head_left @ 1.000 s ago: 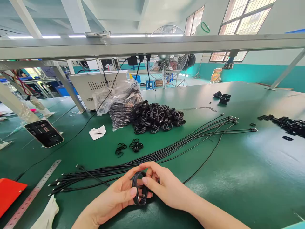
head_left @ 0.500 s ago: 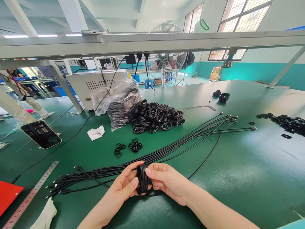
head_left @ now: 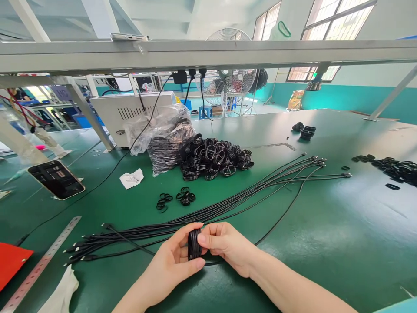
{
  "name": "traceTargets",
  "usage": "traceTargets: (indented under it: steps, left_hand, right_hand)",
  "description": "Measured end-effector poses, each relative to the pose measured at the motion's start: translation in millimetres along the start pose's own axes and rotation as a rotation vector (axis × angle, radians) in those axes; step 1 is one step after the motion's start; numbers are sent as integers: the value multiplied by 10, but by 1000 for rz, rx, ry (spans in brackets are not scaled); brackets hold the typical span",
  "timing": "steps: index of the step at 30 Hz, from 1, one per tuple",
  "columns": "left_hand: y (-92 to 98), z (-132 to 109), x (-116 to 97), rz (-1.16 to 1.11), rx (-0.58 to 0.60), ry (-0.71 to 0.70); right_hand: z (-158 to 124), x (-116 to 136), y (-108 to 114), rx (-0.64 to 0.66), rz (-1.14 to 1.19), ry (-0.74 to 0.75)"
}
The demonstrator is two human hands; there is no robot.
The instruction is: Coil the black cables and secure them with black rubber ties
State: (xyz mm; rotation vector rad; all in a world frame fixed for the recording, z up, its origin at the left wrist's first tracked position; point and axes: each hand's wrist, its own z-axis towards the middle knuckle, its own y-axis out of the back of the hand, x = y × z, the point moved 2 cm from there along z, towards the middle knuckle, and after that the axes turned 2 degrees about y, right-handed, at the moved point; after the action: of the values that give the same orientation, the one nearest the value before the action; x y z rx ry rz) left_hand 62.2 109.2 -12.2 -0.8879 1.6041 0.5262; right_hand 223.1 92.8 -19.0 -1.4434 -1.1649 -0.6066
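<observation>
Near the front middle of the green table, a small black coil of cable [head_left: 194, 244] is held upright between both hands. My left hand [head_left: 176, 256] wraps round its left side, the fingers behind it and the thumb along its lower edge. My right hand [head_left: 224, 243] pinches the coil's right side between thumb and fingers. Just behind the hands runs a bundle of long black cables [head_left: 208, 214], lying slantwise from lower left to upper right. Beyond it sit two small clusters of black rings [head_left: 185, 197] and a large heap of coiled black cables [head_left: 216, 157].
A plastic bag [head_left: 169, 148] of black items stands beside a white metal box [head_left: 114, 115]. At the left are a phone [head_left: 57, 179], a steel ruler [head_left: 48, 261] and a red sheet [head_left: 13, 264]. More black rings [head_left: 399, 168] lie far right. A metal beam [head_left: 208, 56] crosses above.
My left thumb has moved from the coil's face down to its lower edge. The coil has turned slightly, showing more of its stacked side. The view has shifted a little.
</observation>
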Motion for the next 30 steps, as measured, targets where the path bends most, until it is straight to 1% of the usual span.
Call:
traceTargets:
  steps: [5, 8, 13, 16, 20, 22, 25, 30]
  left_hand:
    - [29, 32, 9, -22, 18, -2]
    - [30, 44, 19, -13, 23, -4]
    - [40, 62, 90, 2, -18, -4]
    - [59, 67, 114, -8, -30, 6]
    - [73, 58, 102, -98, 2, 33]
    - [74, 52, 91, -133, 16, 33]
    - [72, 45, 86, -126, 19, 26]
    - [61, 38, 100, -16, -49, 44]
  right_hand:
    - [2, 27, 0, -23, -42, 47]
    - [2, 17, -8, -42, -68, 31]
    - [-3, -9, -33, -75, -40, 31]
    - [-5, -5, -41, -59, -22, 37]
    - [-12, 24, -63, -1, 3, 51]
    - [-15, 37, -73, 10, -31, 95]
    - [-12, 29, -68, -14, -124, 160]
    - [10, -20, -25, -147, -349, 222]
